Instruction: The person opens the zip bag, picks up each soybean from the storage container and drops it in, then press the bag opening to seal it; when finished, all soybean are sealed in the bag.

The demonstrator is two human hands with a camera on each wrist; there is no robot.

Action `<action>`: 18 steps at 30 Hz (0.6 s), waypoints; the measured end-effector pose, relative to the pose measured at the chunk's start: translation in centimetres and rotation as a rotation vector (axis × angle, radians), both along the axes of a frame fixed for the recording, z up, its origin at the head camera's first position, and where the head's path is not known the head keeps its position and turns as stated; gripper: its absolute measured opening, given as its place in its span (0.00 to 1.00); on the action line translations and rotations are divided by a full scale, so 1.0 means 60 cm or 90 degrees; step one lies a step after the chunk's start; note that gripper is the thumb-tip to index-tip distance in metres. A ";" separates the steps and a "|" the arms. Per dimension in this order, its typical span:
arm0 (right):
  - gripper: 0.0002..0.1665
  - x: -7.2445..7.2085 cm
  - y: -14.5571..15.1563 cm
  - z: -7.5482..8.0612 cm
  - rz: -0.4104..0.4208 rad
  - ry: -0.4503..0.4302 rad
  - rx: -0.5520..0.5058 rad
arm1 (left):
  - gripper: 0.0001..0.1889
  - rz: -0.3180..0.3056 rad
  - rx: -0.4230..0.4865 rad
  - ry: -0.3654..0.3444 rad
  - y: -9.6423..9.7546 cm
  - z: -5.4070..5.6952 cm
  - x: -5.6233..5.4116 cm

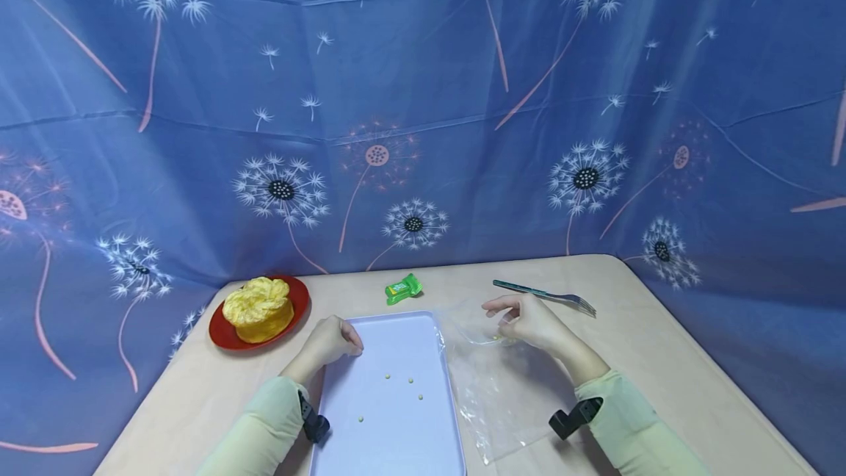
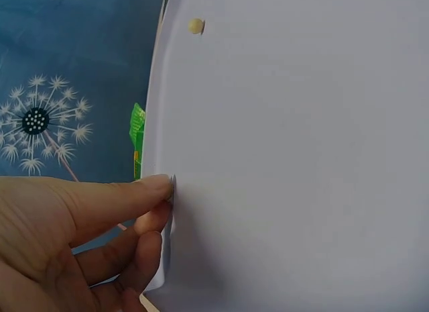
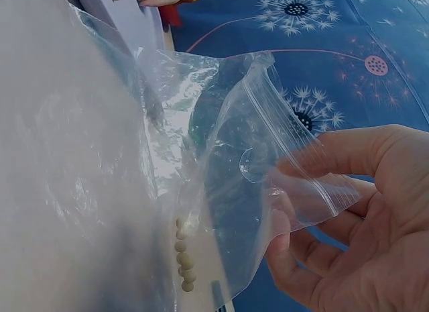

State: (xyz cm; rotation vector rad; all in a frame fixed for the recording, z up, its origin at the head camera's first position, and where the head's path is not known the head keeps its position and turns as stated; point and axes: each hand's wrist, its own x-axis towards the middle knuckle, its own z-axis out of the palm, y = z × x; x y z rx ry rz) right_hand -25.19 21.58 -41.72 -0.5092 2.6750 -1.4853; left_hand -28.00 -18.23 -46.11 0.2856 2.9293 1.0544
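Observation:
My left hand (image 1: 333, 338) pinches the left rim of a pale lavender tray (image 1: 396, 446) between thumb and curled fingers. Several small, round, yellowish beans (image 1: 410, 380) lie scattered on the tray. To the tray's right, a clear zip-lock bag (image 1: 492, 402) lies partly on the table, its upper end lifted. My right hand (image 1: 532, 323) holds the bag near its zip strip, thumb and fingers on the plastic. In the right wrist view, more beans (image 3: 184, 262) sit in a short row inside the bag.
A red plate (image 1: 300, 307) bearing a yellow, bread-like cake (image 1: 259, 311) stands at the back left. Behind the tray lies a green wrapped candy (image 1: 403, 289). A fork (image 1: 545, 294) lies just beyond my right hand. A blue dandelion-print cloth (image 1: 423, 109) hangs behind the table.

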 end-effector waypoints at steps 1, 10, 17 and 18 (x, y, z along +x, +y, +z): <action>0.28 0.000 0.000 0.000 0.001 0.002 0.001 | 0.09 0.002 -0.001 -0.002 0.001 0.001 0.000; 0.27 -0.004 0.001 -0.002 0.008 0.013 0.012 | 0.09 -0.026 0.045 0.050 0.029 0.026 0.001; 0.29 0.001 -0.003 -0.001 0.007 0.004 -0.023 | 0.03 -0.044 0.102 0.131 0.094 0.070 0.007; 0.29 0.003 -0.003 -0.003 0.009 -0.003 -0.030 | 0.03 -0.048 0.108 0.138 0.105 0.075 0.010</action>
